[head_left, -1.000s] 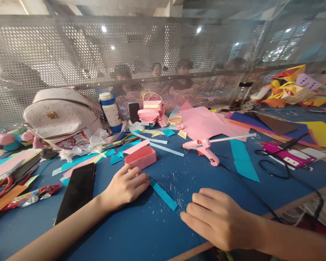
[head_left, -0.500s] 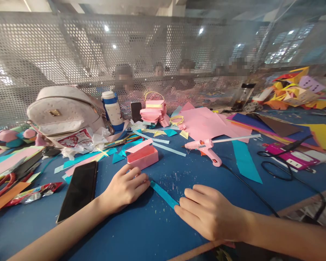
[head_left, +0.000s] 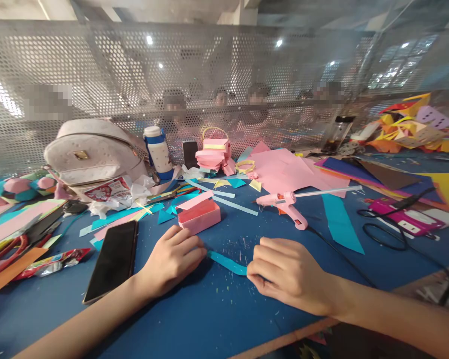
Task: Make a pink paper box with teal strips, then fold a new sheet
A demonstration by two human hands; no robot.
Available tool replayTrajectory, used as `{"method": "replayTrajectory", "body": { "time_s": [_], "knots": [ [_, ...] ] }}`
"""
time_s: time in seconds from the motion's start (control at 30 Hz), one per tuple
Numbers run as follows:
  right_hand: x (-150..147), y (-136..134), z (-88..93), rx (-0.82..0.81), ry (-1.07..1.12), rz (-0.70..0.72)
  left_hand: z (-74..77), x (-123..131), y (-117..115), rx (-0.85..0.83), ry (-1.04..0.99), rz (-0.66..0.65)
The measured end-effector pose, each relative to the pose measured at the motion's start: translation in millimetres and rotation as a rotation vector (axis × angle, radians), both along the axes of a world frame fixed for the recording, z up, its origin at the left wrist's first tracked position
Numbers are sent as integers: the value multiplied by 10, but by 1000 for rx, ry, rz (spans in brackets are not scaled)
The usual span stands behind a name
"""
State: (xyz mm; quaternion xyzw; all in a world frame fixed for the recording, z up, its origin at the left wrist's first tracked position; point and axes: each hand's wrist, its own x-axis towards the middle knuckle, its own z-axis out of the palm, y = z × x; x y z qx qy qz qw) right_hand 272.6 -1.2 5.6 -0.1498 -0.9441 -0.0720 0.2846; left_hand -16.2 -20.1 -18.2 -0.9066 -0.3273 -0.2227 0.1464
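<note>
A narrow blue paper strip (head_left: 227, 263) stretches between my two hands, bowed a little, low over the table. My left hand (head_left: 177, 258) is closed on its left end, and the fingertips there are partly hidden. At the other end, my right hand (head_left: 286, 274) pinches the strip between thumb and fingers. Just beyond my left hand stands a small pink paper box (head_left: 200, 218) with its lid flap raised. A pink glue gun (head_left: 286, 204) lies behind my right hand, a glue stick poking out of its back.
A black phone (head_left: 112, 262) lies left of my left forearm. Scissors (head_left: 13, 254) and a candy wrapper (head_left: 56, 264) are farther left. A backpack (head_left: 93, 154), a bottle (head_left: 157, 154) and pink paper sheets (head_left: 284, 167) line the back. The glue gun's cord runs right, near a magenta power strip (head_left: 404, 217).
My right hand has moved up and slightly away from me with its end of the strip. The strip, straight before, now curves. My left hand stays nearly in place.
</note>
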Motion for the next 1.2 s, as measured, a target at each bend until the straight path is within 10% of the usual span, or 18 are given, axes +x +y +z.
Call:
{"method": "replayTrajectory", "body": {
  "time_s": [0.37,1.2],
  "knots": [
    [-2,261,141,-634,215,-94,59,24,-143,-492,-697,218],
    [-82,290,174,-712,247,-111,-17,143,-217,-476,-628,315]
  ]
}}
